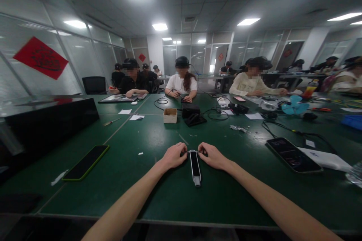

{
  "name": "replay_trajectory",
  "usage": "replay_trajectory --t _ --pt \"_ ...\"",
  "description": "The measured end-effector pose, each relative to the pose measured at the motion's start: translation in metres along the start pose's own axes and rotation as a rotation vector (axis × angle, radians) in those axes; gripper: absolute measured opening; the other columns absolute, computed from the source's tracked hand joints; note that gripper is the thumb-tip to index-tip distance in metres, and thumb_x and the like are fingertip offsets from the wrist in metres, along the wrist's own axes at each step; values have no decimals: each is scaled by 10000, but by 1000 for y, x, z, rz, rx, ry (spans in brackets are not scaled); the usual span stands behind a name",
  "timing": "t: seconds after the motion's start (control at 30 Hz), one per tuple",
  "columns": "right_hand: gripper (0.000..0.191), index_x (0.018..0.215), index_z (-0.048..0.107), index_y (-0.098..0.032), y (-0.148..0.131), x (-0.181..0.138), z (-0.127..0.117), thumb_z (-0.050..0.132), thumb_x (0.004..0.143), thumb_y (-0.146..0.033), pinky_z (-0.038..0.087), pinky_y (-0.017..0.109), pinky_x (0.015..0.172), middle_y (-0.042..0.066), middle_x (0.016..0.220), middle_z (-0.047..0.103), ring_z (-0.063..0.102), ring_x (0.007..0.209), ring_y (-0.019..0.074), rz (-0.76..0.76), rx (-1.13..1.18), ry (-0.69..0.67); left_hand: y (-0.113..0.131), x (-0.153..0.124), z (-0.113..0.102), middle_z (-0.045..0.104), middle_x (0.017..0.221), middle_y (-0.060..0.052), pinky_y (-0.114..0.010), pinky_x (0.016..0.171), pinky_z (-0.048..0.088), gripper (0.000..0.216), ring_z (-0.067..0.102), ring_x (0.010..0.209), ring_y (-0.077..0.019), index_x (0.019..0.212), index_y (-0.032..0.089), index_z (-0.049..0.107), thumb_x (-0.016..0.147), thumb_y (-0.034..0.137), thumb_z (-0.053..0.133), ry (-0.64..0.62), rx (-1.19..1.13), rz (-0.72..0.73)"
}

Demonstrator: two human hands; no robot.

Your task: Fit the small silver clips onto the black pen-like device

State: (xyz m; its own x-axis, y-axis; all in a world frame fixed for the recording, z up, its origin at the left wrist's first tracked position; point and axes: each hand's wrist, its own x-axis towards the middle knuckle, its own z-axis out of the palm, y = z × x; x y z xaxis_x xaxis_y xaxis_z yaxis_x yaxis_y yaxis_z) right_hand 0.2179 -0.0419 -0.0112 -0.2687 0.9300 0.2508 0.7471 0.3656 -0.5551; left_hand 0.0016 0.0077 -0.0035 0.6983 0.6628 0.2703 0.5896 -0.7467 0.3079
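Note:
A slim white-framed device (195, 167) with a long black face lies on the green table (141, 196), its narrower end towards me. My left hand (174, 155) is at the left of its far end, thumb and fingers pinched together. On the other side, my right hand (211, 154) is closed in a similar pinch. Between the two pinches a thin strip (193, 151) runs across the device's far end; it is too small to make out what it is. The fingertips partly hide its ends.
Left of my arms lies a phone in a green case (86, 162); to the right, another phone (294, 155). Ahead stand a small open box (170, 116) and a black device (190, 111) with cables. Small metal parts (240, 128) and a blue fan (295, 105) are at the right. Several people sit opposite.

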Motion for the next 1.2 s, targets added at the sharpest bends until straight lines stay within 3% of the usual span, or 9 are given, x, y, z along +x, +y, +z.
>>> replay_trajectory --t 1.2 --pt "161 887 556 -172 1 0 -5 463 861 -301 441 277 639 34 842 566 518 712 141 -25 6 -39 -3 0 0 567 835 -24 -260 665 422 105 540 738 -156 872 180 514 851 262 451 -6 -2 16"
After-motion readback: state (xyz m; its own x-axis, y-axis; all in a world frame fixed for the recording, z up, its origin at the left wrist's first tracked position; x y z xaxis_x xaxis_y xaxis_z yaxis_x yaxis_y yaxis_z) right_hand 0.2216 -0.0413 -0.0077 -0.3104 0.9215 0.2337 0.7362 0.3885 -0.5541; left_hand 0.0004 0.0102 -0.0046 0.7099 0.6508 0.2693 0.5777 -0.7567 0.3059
